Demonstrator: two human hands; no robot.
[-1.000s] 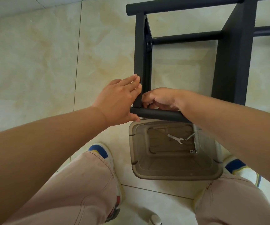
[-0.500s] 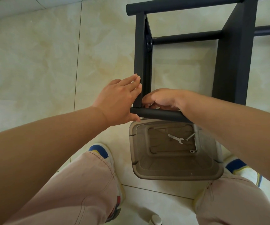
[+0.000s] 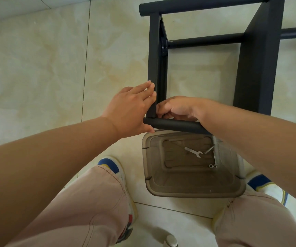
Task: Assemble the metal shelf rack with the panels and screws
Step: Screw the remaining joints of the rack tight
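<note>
The black metal rack frame [image 3: 154, 50] stands on the tile floor, with a round tube [image 3: 177, 124] across its near end. My left hand [image 3: 129, 111] lies with straight fingers against the outer face of the narrow upright panel, thumb under the tube's end. My right hand [image 3: 177, 107] sits inside the same corner above the tube, its fingers curled and pinching something small at the joint; the fingers hide it. A wide black panel [image 3: 257, 59] rises on the right.
A clear brown plastic bin [image 3: 193, 192] sits on the floor just below the tube, holding a small wrench [image 3: 193, 152], a bolt [image 3: 209, 149] and two nuts [image 3: 212, 165]. My knees and shoes flank it. A white object [image 3: 170, 241] lies at the bottom edge.
My right hand has shifted very slightly at the corner joint. The left hand and the frame have stayed put.
</note>
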